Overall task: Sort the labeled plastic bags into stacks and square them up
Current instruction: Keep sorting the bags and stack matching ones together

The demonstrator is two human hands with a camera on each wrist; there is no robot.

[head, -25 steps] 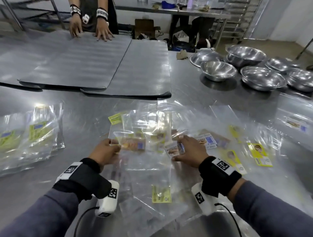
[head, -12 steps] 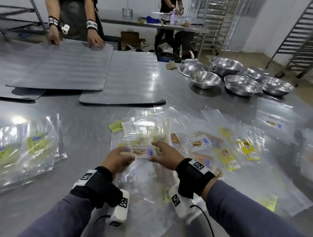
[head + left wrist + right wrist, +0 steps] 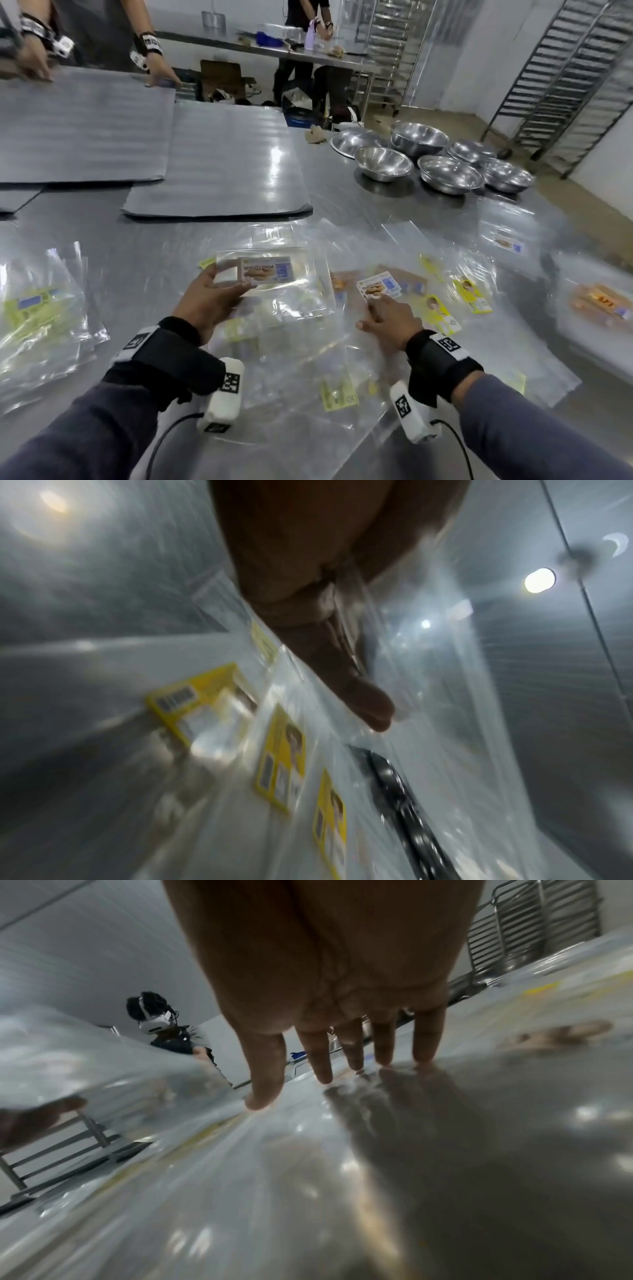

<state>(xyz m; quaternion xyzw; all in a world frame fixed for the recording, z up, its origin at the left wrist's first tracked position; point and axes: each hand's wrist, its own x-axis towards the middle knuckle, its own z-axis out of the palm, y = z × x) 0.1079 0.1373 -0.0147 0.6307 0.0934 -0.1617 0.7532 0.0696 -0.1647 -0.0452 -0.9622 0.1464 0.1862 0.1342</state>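
My left hand (image 3: 224, 291) pinches a clear plastic bag with a beige label (image 3: 265, 271) by its left edge and holds it above the pile. In the left wrist view the thumb (image 3: 371, 707) presses the film, with yellow-labelled bags (image 3: 205, 696) blurred below. To the right, my right hand (image 3: 369, 313) lies with straight fingers (image 3: 383, 1053) on the loose bags, its fingertips just below another beige-labelled bag (image 3: 378, 290). Yellow-labelled bags (image 3: 442, 315) lie scattered further right. A stack of green-yellow labelled bags (image 3: 34, 308) sits at the left.
An orange-labelled stack (image 3: 599, 303) lies at the right table edge. Several steel bowls (image 3: 382, 163) stand at the back right. Large grey foam sheets (image 3: 219, 161) cover the far table, where another person's hands (image 3: 161, 70) work. Wire racks stand behind.
My right hand let go of the beige-labelled bag and moved right, down onto the loose bags. The left hand alone now holds that bag, raised and further forward.
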